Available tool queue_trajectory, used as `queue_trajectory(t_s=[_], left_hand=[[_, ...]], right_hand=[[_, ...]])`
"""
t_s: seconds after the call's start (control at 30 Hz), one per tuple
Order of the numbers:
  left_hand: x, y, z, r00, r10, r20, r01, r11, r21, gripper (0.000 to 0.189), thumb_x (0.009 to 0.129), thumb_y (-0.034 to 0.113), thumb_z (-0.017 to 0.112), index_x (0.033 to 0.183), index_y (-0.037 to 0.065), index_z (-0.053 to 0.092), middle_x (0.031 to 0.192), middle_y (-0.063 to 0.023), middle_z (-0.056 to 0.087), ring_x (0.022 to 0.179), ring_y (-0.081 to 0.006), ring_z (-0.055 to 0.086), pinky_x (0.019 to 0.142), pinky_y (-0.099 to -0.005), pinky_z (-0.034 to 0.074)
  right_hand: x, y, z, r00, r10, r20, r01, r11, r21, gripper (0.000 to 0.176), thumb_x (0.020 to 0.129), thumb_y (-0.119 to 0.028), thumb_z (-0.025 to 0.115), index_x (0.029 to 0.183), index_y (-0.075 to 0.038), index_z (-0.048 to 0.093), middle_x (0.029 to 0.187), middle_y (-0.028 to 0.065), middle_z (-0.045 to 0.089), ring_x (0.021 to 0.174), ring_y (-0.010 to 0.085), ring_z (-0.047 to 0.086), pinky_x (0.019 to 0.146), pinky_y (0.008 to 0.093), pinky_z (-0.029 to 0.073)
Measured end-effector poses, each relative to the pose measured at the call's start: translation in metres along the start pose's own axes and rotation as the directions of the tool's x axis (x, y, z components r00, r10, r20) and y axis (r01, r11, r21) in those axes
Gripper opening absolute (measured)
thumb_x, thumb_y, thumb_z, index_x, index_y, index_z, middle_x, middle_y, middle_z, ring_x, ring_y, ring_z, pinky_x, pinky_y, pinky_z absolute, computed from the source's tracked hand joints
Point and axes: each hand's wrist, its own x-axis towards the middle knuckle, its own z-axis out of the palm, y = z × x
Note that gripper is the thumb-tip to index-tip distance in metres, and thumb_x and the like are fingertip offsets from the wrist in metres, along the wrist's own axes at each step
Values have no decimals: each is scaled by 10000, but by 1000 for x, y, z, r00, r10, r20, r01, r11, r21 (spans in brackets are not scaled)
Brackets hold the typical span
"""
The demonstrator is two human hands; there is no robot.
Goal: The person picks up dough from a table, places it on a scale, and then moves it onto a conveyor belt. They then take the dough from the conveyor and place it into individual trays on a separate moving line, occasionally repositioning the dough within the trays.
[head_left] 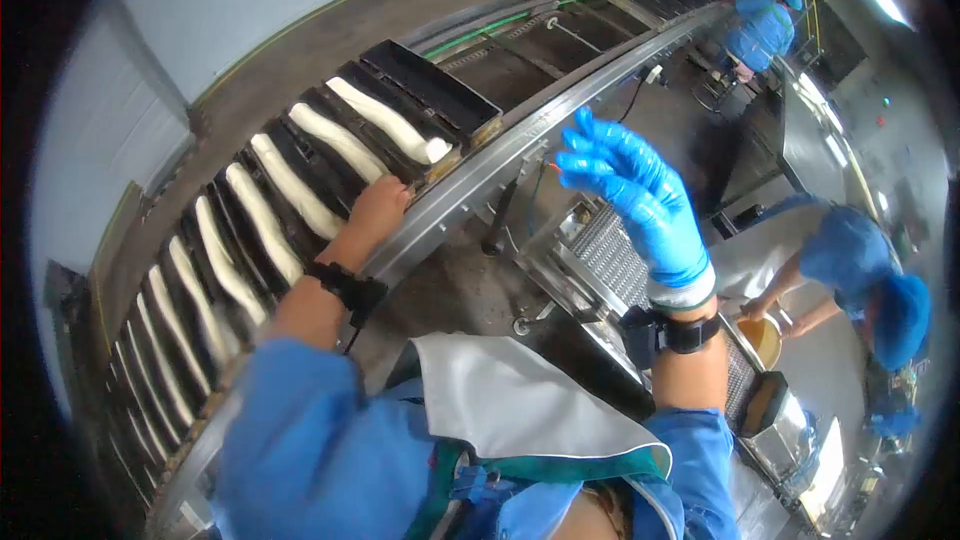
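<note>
My left hand [382, 208], bare with a black strap at the wrist, is at the near end of a black tray that bears long white dough strips. Its fingertips are hidden, so I cannot make out whether it grips anything. My right hand [640, 205], in a blue glove, is raised over the floor to the right of the metal rail, fingers apart and holding nothing. A dough strip [385, 120] lies in the farthest filled tray. Beyond it sits a black tray [430, 90] with no dough showing.
The metal rail [530, 140] curves along the trays. At the right, a co-worker [850, 260] holds a yellowish bowl [762, 342] beside a mesh conveyor [608, 258]. Another person [760, 30] is at the far end of the line.
</note>
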Motion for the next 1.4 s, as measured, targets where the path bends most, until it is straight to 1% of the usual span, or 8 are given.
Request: queue_trajectory(t_s=[0.13, 0.3, 0.57, 0.6, 0.7, 1.03, 1.13, 1.4], left_hand=[[8, -16, 16, 996, 85, -1, -84, 986, 143, 213, 863, 150, 476, 786, 5, 612, 876, -160, 555, 889, -339, 531, 783, -417, 442], [11, -8, 7, 987, 157, 34, -160, 968, 195, 186, 828, 135, 512, 769, 13, 639, 859, -155, 571, 906, -324, 516, 790, -403, 443], [25, -29, 22, 991, -81, 107, 83, 997, -8, 193, 839, 170, 543, 794, 0, 624, 898, -175, 558, 908, -348, 523, 809, -420, 423], [17, -17, 18, 997, -70, -38, 67, 994, -88, 192, 834, 164, 554, 794, -15, 612, 865, -192, 562, 857, -347, 544, 770, -406, 430], [16, -3, 8, 991, -134, 5, 134, 988, -82, 189, 827, 157, 564, 787, -22, 605, 818, -213, 562, 800, -339, 559, 731, -396, 434], [16, -14, 17, 997, -17, -82, 14, 999, -36, 214, 822, 171, 585, 756, -32, 597, 727, -222, 564, 699, -360, 570, 651, -414, 442], [23, -18, 16, 996, -78, 31, 80, 995, -65, 213, 823, 174, 587, 762, -29, 598, 744, -224, 566, 716, -370, 568, 666, -420, 445], [25, -27, 21, 995, 66, -74, -74, 992, -105, 221, 808, 180, 590, 771, -38, 594, 751, -240, 572, 726, -385, 569, 681, -433, 456]], right_hand=[[-40, 54, -74, 966, 170, -196, -228, 916, -330, 402, 870, -63, 561, 1258, 10, 486, 1249, 107, 543, 1108, 176, 528, 975, 313, 398], [-185, 141, -216, 835, 122, -536, -549, 226, -804, 380, 789, -140, 637, 1144, -24, 566, 1134, 187, 592, 1039, 301, 581, 894, 355, 451], [-420, 93, -334, 437, -152, -887, -838, -428, -339, 283, 740, -37, 520, 1010, -10, 602, 1066, 194, 588, 994, 367, 565, 859, 402, 466], [-438, 85, -332, 242, -98, -965, -909, -370, -191, 284, 783, -69, 514, 1050, -33, 605, 1102, 166, 596, 1023, 345, 567, 864, 405, 464], [-483, 78, -332, 235, 317, -919, -629, -671, -392, 270, 831, -100, 515, 1058, -158, 648, 1112, 76, 612, 1019, 296, 584, 845, 400, 473], [-494, 76, -306, 302, -233, -924, -888, -423, -184, 220, 749, -209, 620, 906, -60, 655, 945, 176, 632, 857, 340, 615, 754, 403, 496], [-460, 57, -329, 183, -382, -906, -973, 64, -224, 332, 746, -261, 646, 919, 21, 618, 889, 209, 641, 760, 340, 607, 706, 408, 486], [-220, -115, -200, 363, -493, -790, -352, 713, -607, 279, 819, -18, 551, 1093, 31, 553, 1063, 106, 560, 932, 180, 556, 688, 287, 494]])
